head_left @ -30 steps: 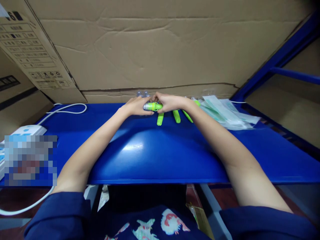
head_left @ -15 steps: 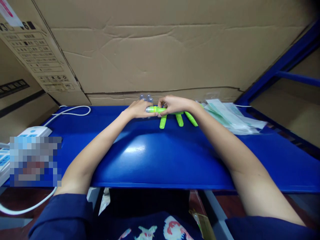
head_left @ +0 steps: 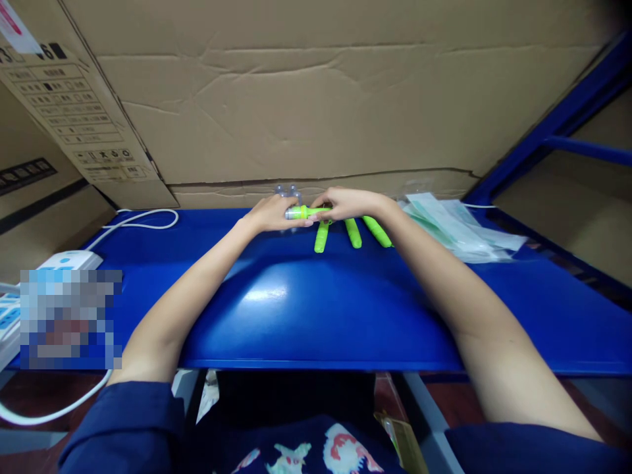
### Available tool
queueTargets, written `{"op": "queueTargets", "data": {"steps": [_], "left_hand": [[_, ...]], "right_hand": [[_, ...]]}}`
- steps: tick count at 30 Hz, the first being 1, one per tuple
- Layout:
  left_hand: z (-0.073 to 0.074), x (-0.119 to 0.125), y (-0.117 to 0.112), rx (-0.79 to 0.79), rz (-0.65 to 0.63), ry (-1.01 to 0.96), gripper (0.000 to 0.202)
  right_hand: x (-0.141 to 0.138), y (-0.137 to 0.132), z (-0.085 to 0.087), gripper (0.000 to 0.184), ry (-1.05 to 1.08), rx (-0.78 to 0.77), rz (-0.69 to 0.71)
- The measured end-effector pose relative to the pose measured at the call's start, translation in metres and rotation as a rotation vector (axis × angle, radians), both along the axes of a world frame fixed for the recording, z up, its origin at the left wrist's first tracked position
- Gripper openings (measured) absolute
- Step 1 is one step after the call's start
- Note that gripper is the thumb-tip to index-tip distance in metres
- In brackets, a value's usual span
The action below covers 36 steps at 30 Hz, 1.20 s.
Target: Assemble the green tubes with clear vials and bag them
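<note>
Lying left-to-right, the green tube [head_left: 303, 212] spans left hand [head_left: 270, 212], fingers curled around its clear end, and right hand [head_left: 349, 203], fingers pinching its right part.

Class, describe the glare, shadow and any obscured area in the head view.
Head view: white glare on the blue table; head view: soft shadow just beyond that glare; head view: pixelated block hiding part of the white power strip.

Left of the left grip [head_left: 270, 213] lay a white power strip [head_left: 81, 261]; beyond the right grip [head_left: 348, 203] stood cardboard [head_left: 320, 112], with a blue metal frame [head_left: 563, 117] farther right.
</note>
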<state>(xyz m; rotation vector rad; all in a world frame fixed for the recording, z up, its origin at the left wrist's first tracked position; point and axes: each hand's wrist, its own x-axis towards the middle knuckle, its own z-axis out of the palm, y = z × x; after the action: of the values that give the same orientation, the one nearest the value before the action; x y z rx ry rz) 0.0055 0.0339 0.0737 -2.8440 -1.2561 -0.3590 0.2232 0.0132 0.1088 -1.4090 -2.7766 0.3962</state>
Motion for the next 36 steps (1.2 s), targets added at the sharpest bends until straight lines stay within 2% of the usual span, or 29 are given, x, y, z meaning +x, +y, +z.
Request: {"op": "queueTargets", "data": {"steps": [3,6,11,13,18,27,31,36], "left_hand": [[0.002,0.001,-0.002,0.039,0.005,0.005,0.071],[0.002,0.001,-0.002,0.064,-0.020,0.018,0.067],[-0.003,0.000,0.002,0.078,-0.059,-0.026,0.056],[-0.004,-0.002,0.004,0.073,-0.063,-0.032,0.055],[-0.003,-0.012,0.010,0.047,-0.011,-0.066,0.060],[-0.009,-0.017,0.018,0.031,0.017,-0.131,0.067],[-0.010,-0.018,0.020,0.044,0.018,-0.134,0.068],[-0.007,-0.016,0.016,0.105,0.038,-0.080,0.066]], "right_hand": [[0.000,0.000,-0.002,0.036,0.103,-0.015,-0.050],[0.001,0.001,-0.005,0.043,0.213,-0.102,-0.095],[0.002,0.004,-0.008,0.037,0.241,-0.180,-0.072],[0.003,0.004,-0.006,0.037,0.213,-0.148,-0.061],[0.008,0.006,-0.002,0.048,0.083,0.084,-0.141],[0.012,0.011,-0.005,0.040,0.080,0.237,-0.082],[0.010,0.011,-0.005,0.037,0.060,0.238,-0.081],[0.006,0.012,-0.006,0.030,0.068,0.107,-0.134]]}}
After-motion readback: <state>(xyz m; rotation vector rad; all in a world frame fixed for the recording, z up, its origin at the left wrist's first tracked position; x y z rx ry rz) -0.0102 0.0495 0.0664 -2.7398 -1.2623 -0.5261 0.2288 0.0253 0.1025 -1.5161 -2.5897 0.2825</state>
